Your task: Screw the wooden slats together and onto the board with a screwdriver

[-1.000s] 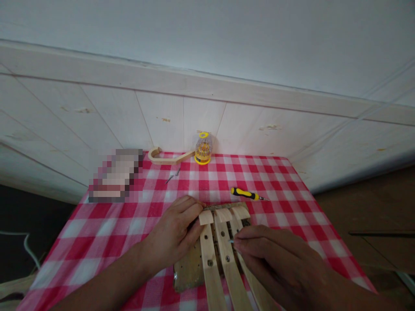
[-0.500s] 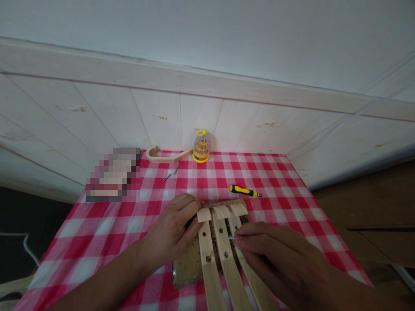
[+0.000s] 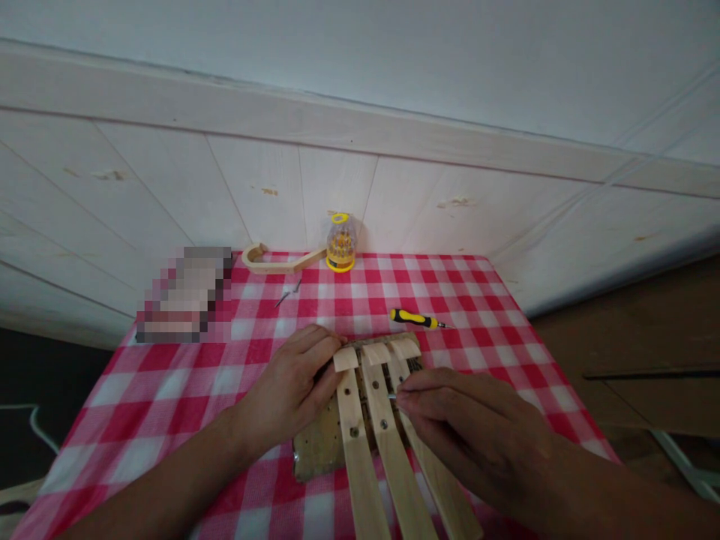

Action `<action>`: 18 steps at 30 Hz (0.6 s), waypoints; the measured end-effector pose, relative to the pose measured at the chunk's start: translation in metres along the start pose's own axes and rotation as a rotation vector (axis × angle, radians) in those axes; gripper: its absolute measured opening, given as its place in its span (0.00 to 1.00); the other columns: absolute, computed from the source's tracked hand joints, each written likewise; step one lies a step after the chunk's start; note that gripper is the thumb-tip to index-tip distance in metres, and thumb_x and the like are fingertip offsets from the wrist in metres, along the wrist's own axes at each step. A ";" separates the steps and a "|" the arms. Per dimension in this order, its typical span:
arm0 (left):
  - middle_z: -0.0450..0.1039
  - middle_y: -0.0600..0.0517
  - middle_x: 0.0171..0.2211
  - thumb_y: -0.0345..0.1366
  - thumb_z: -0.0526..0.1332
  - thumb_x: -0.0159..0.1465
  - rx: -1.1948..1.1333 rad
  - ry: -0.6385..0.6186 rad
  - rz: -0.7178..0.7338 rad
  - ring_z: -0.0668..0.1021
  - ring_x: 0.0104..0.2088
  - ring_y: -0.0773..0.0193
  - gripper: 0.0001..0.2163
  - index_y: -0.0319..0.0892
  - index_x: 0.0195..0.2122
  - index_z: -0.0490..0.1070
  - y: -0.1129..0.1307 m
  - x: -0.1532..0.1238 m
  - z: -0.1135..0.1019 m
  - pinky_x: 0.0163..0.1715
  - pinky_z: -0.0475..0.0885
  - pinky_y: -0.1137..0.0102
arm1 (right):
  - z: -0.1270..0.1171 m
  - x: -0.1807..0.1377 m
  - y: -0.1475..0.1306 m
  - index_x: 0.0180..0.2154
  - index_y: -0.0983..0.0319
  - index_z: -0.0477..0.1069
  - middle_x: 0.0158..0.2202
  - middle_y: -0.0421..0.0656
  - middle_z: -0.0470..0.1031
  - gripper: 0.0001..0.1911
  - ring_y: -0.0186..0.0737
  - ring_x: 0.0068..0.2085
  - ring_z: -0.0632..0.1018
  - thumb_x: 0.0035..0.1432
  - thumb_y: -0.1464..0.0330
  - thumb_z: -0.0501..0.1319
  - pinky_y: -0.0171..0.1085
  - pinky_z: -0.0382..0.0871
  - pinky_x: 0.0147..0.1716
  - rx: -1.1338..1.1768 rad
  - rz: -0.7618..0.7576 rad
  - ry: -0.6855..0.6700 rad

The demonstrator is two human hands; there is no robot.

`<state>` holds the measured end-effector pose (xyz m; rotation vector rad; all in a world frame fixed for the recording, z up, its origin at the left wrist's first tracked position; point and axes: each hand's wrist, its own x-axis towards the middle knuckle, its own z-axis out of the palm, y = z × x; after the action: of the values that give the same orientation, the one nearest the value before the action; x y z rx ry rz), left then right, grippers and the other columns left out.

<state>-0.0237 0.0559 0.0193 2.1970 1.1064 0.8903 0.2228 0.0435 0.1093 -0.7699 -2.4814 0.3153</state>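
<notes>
My left hand (image 3: 295,375) is closed on the left and far edge of a worn brown board (image 3: 318,450), its thumb beside the leftmost strip. Three pale wooden hooks lie side by side across the board: a left hook (image 3: 360,469), a middle hook (image 3: 397,469) and a right hook (image 3: 450,491). Their curled ends are at the far edge, and dark holes or screw heads show in them. Above the right hook my right hand (image 3: 472,427) pinches a small metal screw (image 3: 392,396), mostly hidden by the fingers, its tip pointing left.
A yellow-and-black screwdriver (image 3: 415,319) lies beyond the board. Two thin metal pieces (image 3: 282,298) rest farther left. At the wall stand a yellow bit holder (image 3: 340,244) and another wooden hook (image 3: 275,266). A blurred flat object (image 3: 185,296) is on the checked cloth (image 3: 253,517).
The whole view has shifted slightly, so everything sits a little higher and further left. Both hands keep nearly the same places on the board and hooks.
</notes>
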 end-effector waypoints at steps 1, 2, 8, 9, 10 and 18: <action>0.76 0.46 0.39 0.33 0.51 0.73 0.001 -0.002 0.001 0.76 0.40 0.58 0.08 0.41 0.41 0.69 0.000 0.000 0.000 0.39 0.73 0.63 | 0.000 -0.001 0.000 0.40 0.63 0.75 0.36 0.46 0.84 0.11 0.37 0.40 0.85 0.70 0.77 0.55 0.32 0.84 0.42 0.004 0.000 -0.002; 0.76 0.46 0.39 0.33 0.51 0.73 0.003 -0.005 0.000 0.76 0.40 0.58 0.08 0.41 0.42 0.69 0.000 0.000 0.000 0.39 0.73 0.63 | 0.000 -0.001 0.000 0.40 0.64 0.75 0.37 0.46 0.84 0.10 0.37 0.40 0.85 0.70 0.76 0.55 0.32 0.83 0.42 0.008 0.001 -0.004; 0.76 0.46 0.40 0.34 0.51 0.73 -0.004 -0.018 -0.006 0.76 0.40 0.57 0.08 0.41 0.43 0.69 -0.001 0.000 0.000 0.39 0.72 0.63 | 0.002 -0.002 0.000 0.41 0.66 0.75 0.37 0.46 0.84 0.10 0.37 0.41 0.85 0.70 0.76 0.55 0.32 0.82 0.46 -0.014 -0.039 0.012; 0.75 0.46 0.40 0.33 0.51 0.73 -0.005 -0.020 -0.006 0.75 0.40 0.57 0.08 0.41 0.43 0.69 -0.001 0.000 0.000 0.39 0.72 0.62 | 0.002 -0.001 0.000 0.41 0.65 0.75 0.37 0.47 0.85 0.10 0.37 0.41 0.85 0.71 0.77 0.54 0.32 0.82 0.46 -0.022 -0.044 0.005; 0.75 0.46 0.40 0.33 0.51 0.73 -0.005 -0.022 -0.007 0.75 0.40 0.57 0.08 0.41 0.43 0.69 -0.001 0.000 0.000 0.39 0.72 0.62 | 0.002 0.000 -0.001 0.42 0.65 0.75 0.38 0.47 0.85 0.11 0.37 0.41 0.85 0.71 0.77 0.54 0.33 0.82 0.46 -0.025 -0.044 -0.005; 0.75 0.46 0.39 0.34 0.50 0.74 -0.011 -0.034 -0.033 0.75 0.40 0.57 0.08 0.41 0.42 0.68 -0.001 0.000 0.001 0.39 0.72 0.62 | 0.014 0.003 0.004 0.43 0.64 0.74 0.37 0.46 0.84 0.12 0.38 0.38 0.85 0.72 0.75 0.52 0.34 0.83 0.38 0.038 -0.014 -0.008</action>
<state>-0.0230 0.0566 0.0180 2.1716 1.1155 0.8394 0.2153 0.0477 0.0976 -0.7367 -2.4804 0.3604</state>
